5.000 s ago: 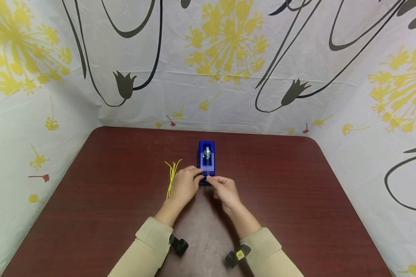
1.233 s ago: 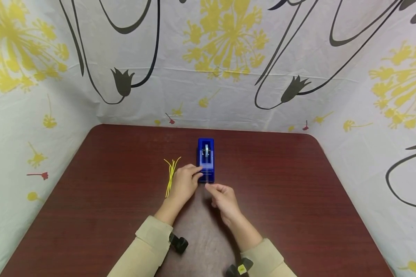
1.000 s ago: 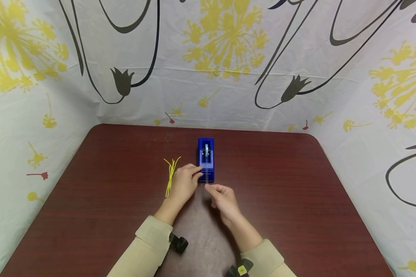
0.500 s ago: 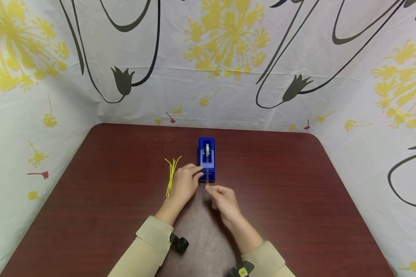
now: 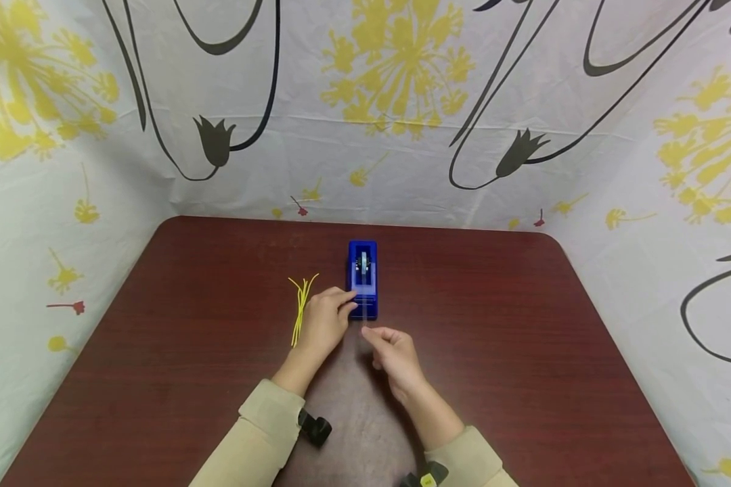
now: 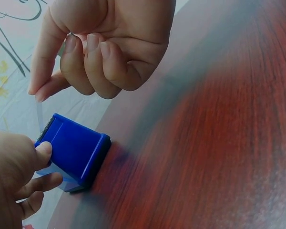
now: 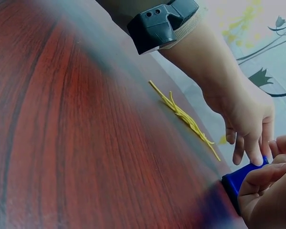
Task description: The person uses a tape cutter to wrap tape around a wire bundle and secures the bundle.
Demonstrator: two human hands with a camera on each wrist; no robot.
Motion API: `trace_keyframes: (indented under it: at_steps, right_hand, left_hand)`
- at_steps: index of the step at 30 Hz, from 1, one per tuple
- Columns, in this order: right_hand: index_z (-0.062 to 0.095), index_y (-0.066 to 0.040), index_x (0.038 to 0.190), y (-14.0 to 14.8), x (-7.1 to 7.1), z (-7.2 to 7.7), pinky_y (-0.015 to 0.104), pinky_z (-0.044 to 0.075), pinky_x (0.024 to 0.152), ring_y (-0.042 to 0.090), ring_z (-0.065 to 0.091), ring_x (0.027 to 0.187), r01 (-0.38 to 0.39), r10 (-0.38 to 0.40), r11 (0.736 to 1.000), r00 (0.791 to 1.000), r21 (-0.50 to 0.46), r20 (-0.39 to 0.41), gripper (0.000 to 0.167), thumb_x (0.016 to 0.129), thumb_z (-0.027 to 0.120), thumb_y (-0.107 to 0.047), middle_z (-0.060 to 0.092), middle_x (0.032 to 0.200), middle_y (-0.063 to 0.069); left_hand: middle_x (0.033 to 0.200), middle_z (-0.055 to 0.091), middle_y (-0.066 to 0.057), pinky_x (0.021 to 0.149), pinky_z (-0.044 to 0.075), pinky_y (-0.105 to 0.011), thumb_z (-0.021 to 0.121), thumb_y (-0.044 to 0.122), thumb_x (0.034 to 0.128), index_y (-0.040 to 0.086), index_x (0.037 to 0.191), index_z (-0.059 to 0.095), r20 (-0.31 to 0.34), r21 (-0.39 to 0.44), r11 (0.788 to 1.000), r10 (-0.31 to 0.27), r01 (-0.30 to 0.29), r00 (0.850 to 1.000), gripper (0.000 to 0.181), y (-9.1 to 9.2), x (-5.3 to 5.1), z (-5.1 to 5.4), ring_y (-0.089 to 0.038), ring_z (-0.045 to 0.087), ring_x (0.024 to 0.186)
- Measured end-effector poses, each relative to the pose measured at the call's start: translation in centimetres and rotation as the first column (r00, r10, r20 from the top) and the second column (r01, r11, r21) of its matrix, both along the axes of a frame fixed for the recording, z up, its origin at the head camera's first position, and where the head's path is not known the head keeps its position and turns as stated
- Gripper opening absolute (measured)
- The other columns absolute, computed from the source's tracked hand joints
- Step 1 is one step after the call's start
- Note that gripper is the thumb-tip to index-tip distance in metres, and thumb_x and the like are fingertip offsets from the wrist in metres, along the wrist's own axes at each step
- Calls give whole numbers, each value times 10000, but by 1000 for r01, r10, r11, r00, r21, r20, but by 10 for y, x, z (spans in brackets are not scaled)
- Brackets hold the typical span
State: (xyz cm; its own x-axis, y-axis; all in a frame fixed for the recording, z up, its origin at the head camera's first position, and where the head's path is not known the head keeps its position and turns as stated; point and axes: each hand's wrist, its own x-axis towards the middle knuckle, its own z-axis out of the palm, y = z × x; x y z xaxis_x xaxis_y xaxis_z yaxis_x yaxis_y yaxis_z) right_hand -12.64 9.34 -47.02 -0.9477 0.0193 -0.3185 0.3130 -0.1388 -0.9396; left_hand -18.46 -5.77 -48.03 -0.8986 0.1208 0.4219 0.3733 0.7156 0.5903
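Observation:
A blue tape dispenser (image 5: 371, 291) stands near the middle of the table, a tape roll (image 5: 363, 262) inside it. My left hand (image 5: 323, 319) holds its left side near the front; in the left wrist view the thumb rests beside the toothed cutter (image 6: 46, 128). My right hand (image 5: 397, 355) pinches the end of a clear tape strip (image 6: 39, 110) between thumb and forefinger, just in front of the dispenser. The strip runs from the cutter to those fingertips. In the right wrist view, the right hand hides part of the dispenser.
Several thin yellow strands (image 5: 300, 308) lie in a loose bundle left of my left hand, partly behind it. The dark red wooden table (image 5: 493, 352) has rounded back corners. A flower-printed cloth (image 5: 268, 162) hangs behind it and along both sides.
Since five seconds ago, my right hand has drawn back from the dispenser's front edge toward me, stretching out a short tape strip. Over the last second both hands stay almost still.

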Motion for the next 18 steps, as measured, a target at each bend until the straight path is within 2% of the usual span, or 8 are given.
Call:
trace_keyframes:
  at_steps: [11,18]
  right_hand:
    - [710,-7,801,0,3,1,218,358,513,46,354,462,-2,1,999,1000,-32,-31,172,935,715,-115,407,509,-74]
    - [706,6,817,0,5,3,225,368,524,52,349,464,3,-3,1000,1000,-21,-16,167,932,719,-115,401,513,-72]
  left_hand:
    - [944,746,-45,738,561,-365,778,104,898,71,1126,783,-12,11,1000,-2,2,1000,230,0,0,-2,-209,713,818]
    - [934,745,-46,745,565,-367,780,104,896,72,1119,786,-21,15,1000,-1,2,1000,226,0,-1,-2,-210,716,824]
